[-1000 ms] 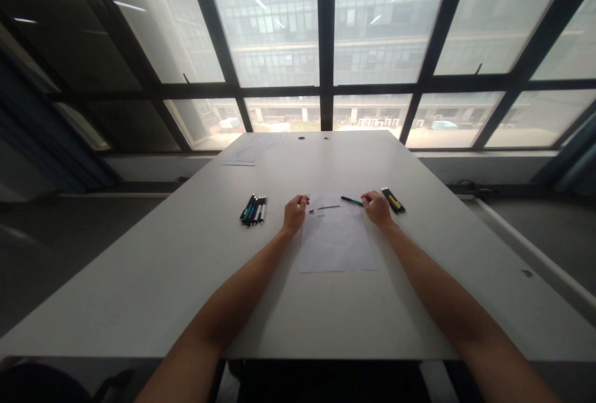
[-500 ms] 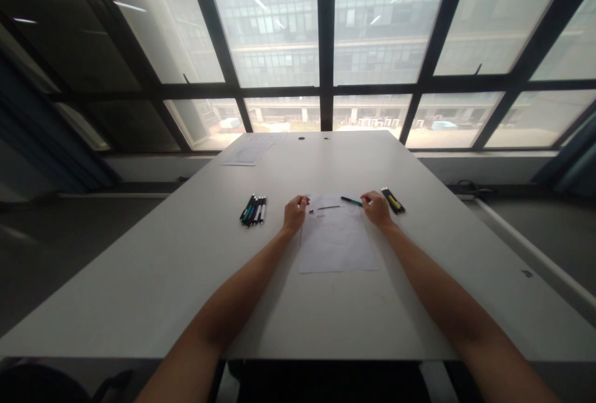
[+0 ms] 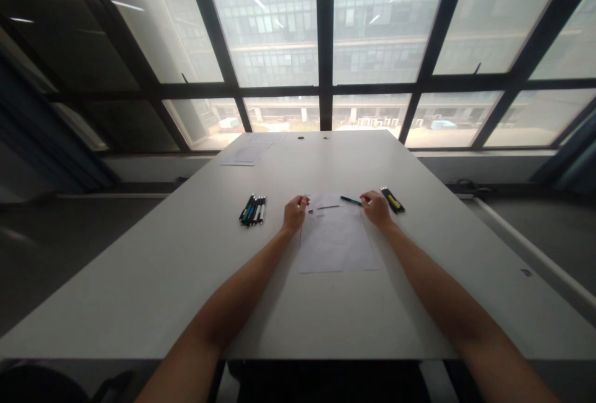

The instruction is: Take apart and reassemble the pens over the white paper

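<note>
A white sheet of paper lies on the table before me, between my two forearms. At its upper right, my right hand has its fingertips closed on the end of a black and green pen, which points left. My left hand rests at the sheet's upper left edge with its fingers curled together; what they hold, if anything, is too small to name. Between the hands lie a thin dark pen refill, a small dark piece and a small pale strip.
Several pens lie side by side left of my left hand. Further dark pens, one with yellow, form a group beyond my right hand. Printed papers lie at the table's far left. Windows stand behind the white table.
</note>
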Motion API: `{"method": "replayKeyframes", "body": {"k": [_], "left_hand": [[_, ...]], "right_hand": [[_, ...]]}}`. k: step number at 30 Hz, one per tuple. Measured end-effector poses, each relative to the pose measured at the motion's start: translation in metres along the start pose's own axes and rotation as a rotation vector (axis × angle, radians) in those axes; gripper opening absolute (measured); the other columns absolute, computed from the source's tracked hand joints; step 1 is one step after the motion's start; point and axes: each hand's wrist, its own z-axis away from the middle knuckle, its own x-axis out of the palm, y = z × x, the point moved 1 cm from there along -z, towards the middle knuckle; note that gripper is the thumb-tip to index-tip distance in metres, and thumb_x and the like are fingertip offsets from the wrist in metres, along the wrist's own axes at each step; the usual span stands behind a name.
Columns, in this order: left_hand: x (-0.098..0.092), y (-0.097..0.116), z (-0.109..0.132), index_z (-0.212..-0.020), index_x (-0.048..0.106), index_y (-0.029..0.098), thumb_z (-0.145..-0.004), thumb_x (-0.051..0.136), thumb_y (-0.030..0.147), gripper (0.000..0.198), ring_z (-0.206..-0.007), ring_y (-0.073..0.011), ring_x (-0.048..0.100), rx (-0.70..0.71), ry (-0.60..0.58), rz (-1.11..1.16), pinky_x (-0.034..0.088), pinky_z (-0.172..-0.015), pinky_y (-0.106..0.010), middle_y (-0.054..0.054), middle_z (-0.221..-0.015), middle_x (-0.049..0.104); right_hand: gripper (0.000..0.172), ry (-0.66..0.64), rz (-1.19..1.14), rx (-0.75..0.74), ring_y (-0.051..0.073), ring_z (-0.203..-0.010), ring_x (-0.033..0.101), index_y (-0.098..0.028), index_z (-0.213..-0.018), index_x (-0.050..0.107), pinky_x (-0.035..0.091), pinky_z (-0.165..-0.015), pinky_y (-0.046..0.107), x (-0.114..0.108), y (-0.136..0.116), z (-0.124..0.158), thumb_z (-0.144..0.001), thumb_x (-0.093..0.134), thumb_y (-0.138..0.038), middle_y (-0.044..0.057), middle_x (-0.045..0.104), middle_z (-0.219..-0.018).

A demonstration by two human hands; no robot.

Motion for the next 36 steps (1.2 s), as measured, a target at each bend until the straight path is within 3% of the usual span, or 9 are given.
{"method": "replayKeyframes", "body": {"k": [29,36], "left_hand": [[-0.001,0.003,0.001,-0.087,0.069,0.017,-0.092,0.041,0.032,0.032,-0.080,-0.0183,0.066,-0.029,-0.017,-0.005,0.047,-0.076,-0.028,-0.004,-0.082,0.073],[0.002,-0.001,0.001,-0.090,0.073,0.022,-0.085,0.059,0.028,0.017,-0.093,-0.0216,0.062,0.084,-0.036,-0.188,0.044,-0.094,-0.037,-0.005,-0.096,0.072]], "right_hand": [[0.018,-0.019,-0.052,-0.034,0.020,-0.078,0.058,-0.018,-0.084,0.070,0.047,-0.078,0.033,0.001,-0.010,0.001,-0.082,0.051,-0.018,0.007,0.066,-0.083],[0.023,-0.164,-0.015,-0.192,0.024,-0.103,0.053,-0.022,-0.101,0.072,0.042,-0.095,0.039,0.005,-0.025,0.005,-0.084,0.058,-0.020,0.008,0.064,-0.104]]}}
